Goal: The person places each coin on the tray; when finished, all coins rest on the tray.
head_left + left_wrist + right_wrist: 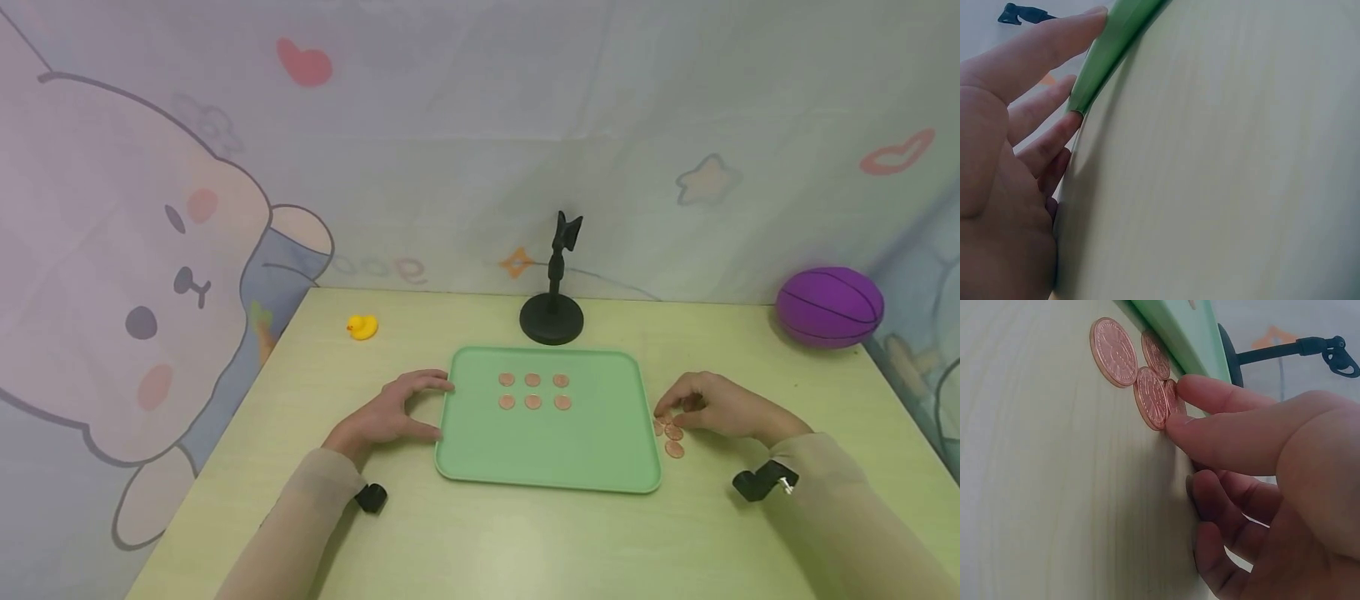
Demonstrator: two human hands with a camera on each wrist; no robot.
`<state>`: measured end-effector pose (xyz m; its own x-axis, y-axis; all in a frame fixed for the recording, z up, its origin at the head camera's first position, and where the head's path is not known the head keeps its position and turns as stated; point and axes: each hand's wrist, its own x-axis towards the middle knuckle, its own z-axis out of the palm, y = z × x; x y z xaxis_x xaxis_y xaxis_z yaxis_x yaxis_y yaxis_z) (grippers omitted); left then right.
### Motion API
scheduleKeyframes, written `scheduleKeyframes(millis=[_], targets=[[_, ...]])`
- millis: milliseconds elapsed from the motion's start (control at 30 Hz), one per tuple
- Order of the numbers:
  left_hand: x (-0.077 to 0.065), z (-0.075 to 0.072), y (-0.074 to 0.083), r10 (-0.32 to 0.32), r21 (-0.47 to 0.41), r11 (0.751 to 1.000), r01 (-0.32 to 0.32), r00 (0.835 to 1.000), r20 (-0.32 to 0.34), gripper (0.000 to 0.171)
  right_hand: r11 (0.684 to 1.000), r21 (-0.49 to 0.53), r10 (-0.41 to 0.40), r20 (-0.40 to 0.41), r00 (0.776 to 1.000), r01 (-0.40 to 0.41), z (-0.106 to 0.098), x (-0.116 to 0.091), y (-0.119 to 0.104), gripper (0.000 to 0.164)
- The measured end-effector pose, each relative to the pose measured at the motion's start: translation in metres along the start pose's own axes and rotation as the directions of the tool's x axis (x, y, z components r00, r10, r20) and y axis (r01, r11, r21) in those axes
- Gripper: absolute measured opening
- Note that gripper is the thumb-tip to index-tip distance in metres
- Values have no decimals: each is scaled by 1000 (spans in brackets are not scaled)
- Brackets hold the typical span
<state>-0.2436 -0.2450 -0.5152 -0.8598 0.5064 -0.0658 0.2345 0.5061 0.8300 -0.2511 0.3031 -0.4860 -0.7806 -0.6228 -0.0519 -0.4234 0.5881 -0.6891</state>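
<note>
Left hand (390,412) rests relaxed, fingertips against the green tray (480,454) at its 9 o'clock edge. Right hand (720,407) pinches a coin from the loose coins (672,437) on the counter (465,542) at 3 o'clock. Risk: overlapping coins could lift together or slip.

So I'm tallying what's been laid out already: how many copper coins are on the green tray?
6, in two rows of three on the far half of the green tray: coins. More loose coins lie off its right edge by the right hand; fingers may hide some.
</note>
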Motion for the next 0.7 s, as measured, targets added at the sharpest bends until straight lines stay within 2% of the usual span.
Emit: scheduleKeyframes(millis=[333, 700], targets=[[0, 0, -1, -10, -11, 1000, 10, 1000, -2, 66, 999, -18, -29, -3, 1000, 29, 0, 1, -4, 20], [-1, 0, 1, -13, -15, 1000, 13, 1000, -7, 66, 997, -71, -5, 0, 1000, 5, 1, 6, -5, 21]])
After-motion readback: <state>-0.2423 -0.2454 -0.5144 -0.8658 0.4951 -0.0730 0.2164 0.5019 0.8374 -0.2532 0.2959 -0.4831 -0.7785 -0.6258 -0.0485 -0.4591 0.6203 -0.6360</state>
